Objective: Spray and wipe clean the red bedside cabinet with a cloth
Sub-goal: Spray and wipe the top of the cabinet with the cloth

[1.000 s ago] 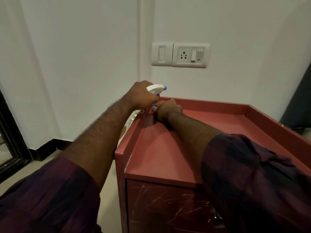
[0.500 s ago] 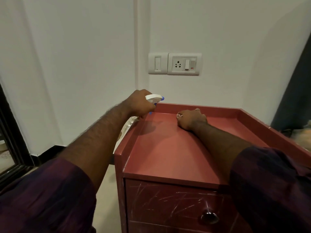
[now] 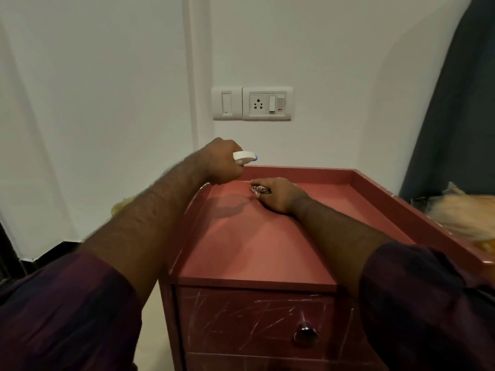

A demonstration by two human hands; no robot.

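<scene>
1. Cabinet [image 3: 249,245]: red, raised rim on 3 sides, standing against a white wall; scratched drawer [image 3: 235,314] with 1 knob [image 3: 306,335].
2. Left hand [image 3: 222,163]: fingers curled tight round a sprayer [image 3: 244,156], held above the rear left corner; the white head and blue nozzle point right.
3. Right hand [image 3: 278,195]: palm down on the top near the back rim, fingers bunched over a cloth [image 3: 259,189], which shows only at the fingertips.
4. Socket plate [image 3: 251,103]: on the wall above.
</scene>
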